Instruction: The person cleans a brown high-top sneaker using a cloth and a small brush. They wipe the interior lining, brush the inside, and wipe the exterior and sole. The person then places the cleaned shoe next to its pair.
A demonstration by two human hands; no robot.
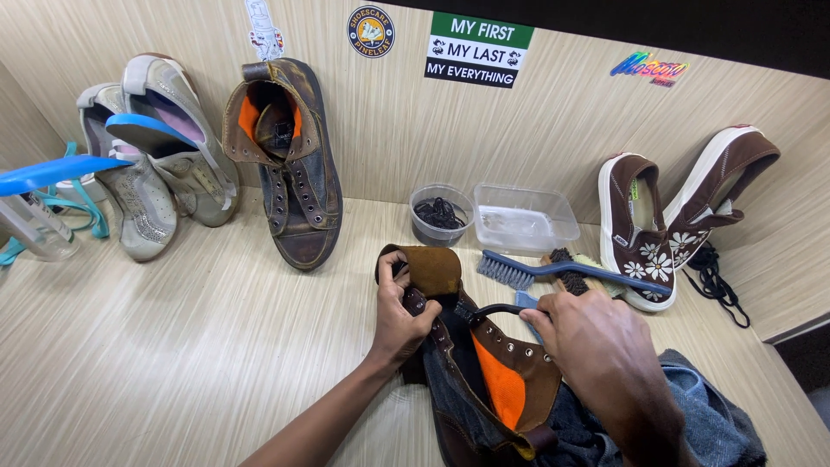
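A brown high-top boot [519, 380] with an orange lining lies on the table in front of me, its opening toward me. My left hand [399, 316] grips the boot's brown tongue [430, 270] and pulls it out and away. My right hand [601, 346] holds a dark curved tool [497, 310] whose end reaches into the boot's opening. The boot rests partly on a grey-blue cloth [700, 424].
The matching boot [290, 164] leans on the back wall beside a grey pair of shoes [156, 164]. A small tub of dark laces [441, 214], a clear tray [525, 218], a blue brush [553, 272] and a brown flowered slip-on pair [666, 216] sit behind.
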